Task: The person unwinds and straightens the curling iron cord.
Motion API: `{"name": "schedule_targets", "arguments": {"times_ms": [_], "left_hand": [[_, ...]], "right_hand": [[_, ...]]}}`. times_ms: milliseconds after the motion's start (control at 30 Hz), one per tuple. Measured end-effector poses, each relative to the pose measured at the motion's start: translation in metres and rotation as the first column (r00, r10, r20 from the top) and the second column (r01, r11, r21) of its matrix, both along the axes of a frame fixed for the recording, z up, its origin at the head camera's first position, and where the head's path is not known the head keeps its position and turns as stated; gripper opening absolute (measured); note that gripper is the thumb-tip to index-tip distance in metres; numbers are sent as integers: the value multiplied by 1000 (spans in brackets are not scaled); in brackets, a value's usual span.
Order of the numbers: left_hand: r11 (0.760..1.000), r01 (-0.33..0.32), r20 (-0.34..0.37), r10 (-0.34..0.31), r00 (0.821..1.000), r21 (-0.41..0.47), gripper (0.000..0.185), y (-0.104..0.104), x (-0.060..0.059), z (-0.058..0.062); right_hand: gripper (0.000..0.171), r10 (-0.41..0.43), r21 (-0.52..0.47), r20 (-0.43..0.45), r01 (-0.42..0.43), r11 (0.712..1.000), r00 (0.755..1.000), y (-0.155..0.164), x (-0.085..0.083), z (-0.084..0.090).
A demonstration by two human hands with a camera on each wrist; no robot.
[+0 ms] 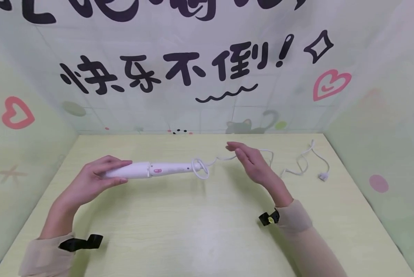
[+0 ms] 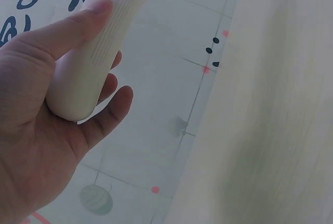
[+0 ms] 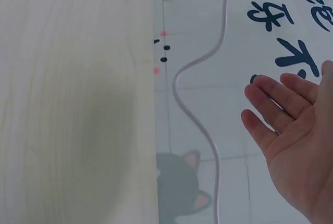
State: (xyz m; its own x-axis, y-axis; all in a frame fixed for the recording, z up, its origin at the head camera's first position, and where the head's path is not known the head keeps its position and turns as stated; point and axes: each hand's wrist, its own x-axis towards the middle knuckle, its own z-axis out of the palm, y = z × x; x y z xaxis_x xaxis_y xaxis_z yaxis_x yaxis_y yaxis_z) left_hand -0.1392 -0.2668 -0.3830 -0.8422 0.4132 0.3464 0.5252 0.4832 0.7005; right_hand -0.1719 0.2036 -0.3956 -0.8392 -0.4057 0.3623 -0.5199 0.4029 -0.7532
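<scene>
Holding the curler (image 1: 151, 169) off the bench (image 1: 200, 223) by its barrel end: your left hand (image 1: 92, 179) has thumb and fingers curled round the ribbed tip, plain in the left wrist view (image 2: 91, 52). The tool lies roughly level, handle end toward the middle, with the pink switch facing up.

Your right hand (image 1: 252, 161) is flat, fingers straight and lightly spread, holding nothing. It hovers just beside the cord (image 1: 297, 165); the right wrist view shows the cord (image 3: 200, 104) running past the fingers (image 3: 276, 104) with a gap, so no contact.

Progress, as I judge it:
- Done: curler picked up, grip looks secure.
- Started: one small loop of cord sits at the handle end.
- Left: most of the cord trails loose across the bench to the plug (image 1: 323, 176), well apart from the curler near the right wall. None of that length is gathered, and the plug is untouched.

Early stage, I'd say.
</scene>
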Motion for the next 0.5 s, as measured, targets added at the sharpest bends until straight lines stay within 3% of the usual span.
{"name": "schedule_targets", "arguments": {"times_ms": [100, 200, 400, 500], "left_hand": [[1000, 14, 5, -14, 1000, 0, 51, 1, 1, 1], [1000, 22, 6, -22, 1000, -3, 51, 2, 2, 1], [999, 44, 9, -44, 999, 8, 52, 2, 3, 1], [999, 46, -3, -46, 999, 5, 53, 2, 3, 2]], "right_hand": [[47, 116, -122, 51, -109, 986, 992, -18, -4, -6], [59, 242, -222, 138, -208, 953, 961, -35, -10, -13], [95, 455, -370, 320, -333, 867, 831, -54, -16, -24], [105, 492, -375, 365, -359, 855, 790, -56, -15, -26]]}}
